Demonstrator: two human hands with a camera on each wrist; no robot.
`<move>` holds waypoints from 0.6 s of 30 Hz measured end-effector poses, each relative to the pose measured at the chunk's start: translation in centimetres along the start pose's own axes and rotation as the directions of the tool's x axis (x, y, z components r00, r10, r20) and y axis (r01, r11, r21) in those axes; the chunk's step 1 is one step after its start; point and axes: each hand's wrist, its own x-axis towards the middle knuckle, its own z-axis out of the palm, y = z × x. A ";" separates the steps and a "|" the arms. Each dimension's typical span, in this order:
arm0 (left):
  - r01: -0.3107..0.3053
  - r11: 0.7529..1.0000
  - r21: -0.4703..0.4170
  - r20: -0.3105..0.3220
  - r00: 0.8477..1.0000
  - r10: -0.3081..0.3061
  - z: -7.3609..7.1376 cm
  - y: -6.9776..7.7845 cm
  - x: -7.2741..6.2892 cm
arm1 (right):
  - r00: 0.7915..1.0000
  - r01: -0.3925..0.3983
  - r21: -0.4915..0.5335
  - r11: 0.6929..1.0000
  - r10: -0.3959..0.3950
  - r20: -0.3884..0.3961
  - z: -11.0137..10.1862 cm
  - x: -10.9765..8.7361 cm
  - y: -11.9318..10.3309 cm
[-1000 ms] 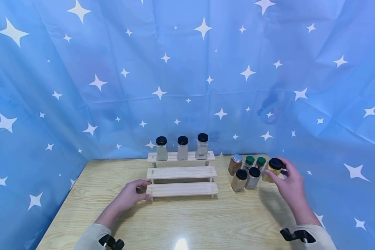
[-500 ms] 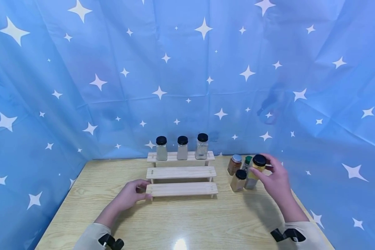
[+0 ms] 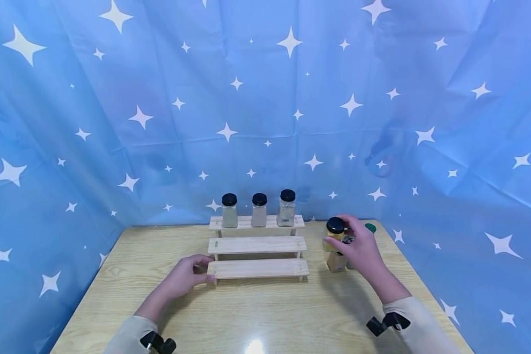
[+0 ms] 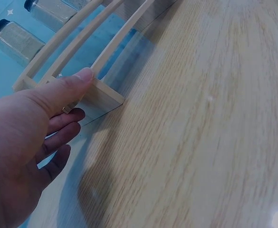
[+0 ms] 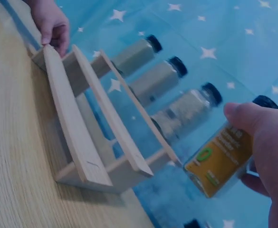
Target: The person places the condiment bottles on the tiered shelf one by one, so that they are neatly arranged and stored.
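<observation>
My right hand (image 3: 362, 248) pinches a spice jar (image 3: 335, 240) with a black lid and yellow contents, thumb on one side and fingers on the other. In the right wrist view the jar's orange-yellow label (image 5: 219, 164) faces the camera, tilted beside the rack's upper end. A three-tier wooden spice rack (image 3: 257, 268) stands at the table's middle. My left hand (image 3: 187, 276) grips its left end, thumb over the lowest shelf's end (image 4: 97, 76). Three black-lidded jars, a left one (image 3: 229, 215), a middle one (image 3: 259, 215) and a right one (image 3: 286, 212), stand on the top shelf.
Several more jars stand on the table at the right, mostly covered by the right hand and its jar. A tan jar (image 3: 336, 263) and a green lid (image 3: 370, 227) show among them. A starry blue cloth (image 3: 265, 98) hangs behind the table (image 3: 230, 314).
My right hand has lifted the yellow jar and carried it left over the other jars toward the rack. My left hand has stayed at the rack's end.
</observation>
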 end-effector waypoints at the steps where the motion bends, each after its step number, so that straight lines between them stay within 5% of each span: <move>1: -0.003 1.000 -0.002 0.001 1.000 0.003 0.0 0.0 0.0 | 1.000 -0.003 0.001 1.000 0.003 0.014 0.3 0.2 -0.2; 18: -0.019 1.000 -0.020 -0.001 1.000 0.019 0.1 -0.3 0.1 | 0.983 0.012 0.065 0.998 -0.024 0.179 5.3 2.5 -4.3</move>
